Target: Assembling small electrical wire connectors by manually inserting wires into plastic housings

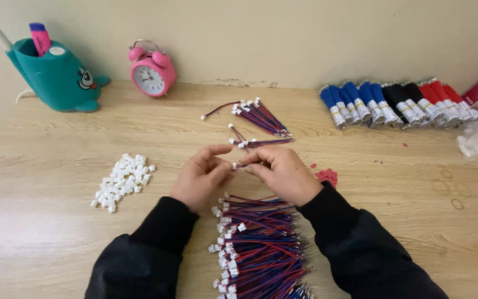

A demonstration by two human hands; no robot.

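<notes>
My left hand (pixel 201 176) and my right hand (pixel 281 170) meet over the wooden table (pixel 372 221), fingertips pinched together on one small red-and-blue wire with a white connector (pixel 239 165). Below the hands lies a large pile of red-and-blue wires with white plugs (pixel 258 246). Beyond the hands sits a smaller bundle of the same wires (pixel 261 117), with a few loose ones (pixel 253 142) nearer. A heap of loose white plastic connectors (pixel 121 181) lies to the left of my left hand.
A teal whale-shaped pen holder (pixel 56 75) with a pink marker and a pink alarm clock (pixel 151 71) stand by the wall. Bundles of blue, black and red wire packs (pixel 399 104) line the back right. Small red bits (pixel 326 176) lie by my right wrist.
</notes>
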